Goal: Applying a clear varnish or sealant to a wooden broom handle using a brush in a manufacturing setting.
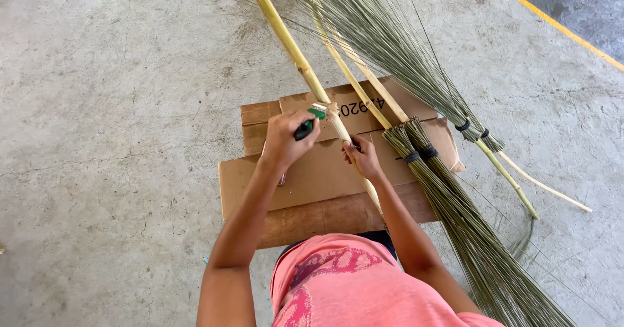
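A long pale bamboo pole runs from the top of the view down across flattened brown cardboard on a low wooden board. My left hand is closed around a small tool with a black handle and green tip, pressed against the pole. My right hand grips the same pole just below that spot. A bundle of thin green-brown broom sticks tied with black bands lies right of my right hand.
A second stick broom with a bamboo handle and a loose pale stick lie to the right on the concrete floor. A yellow painted line crosses the upper right corner. My pink shirt fills the bottom.
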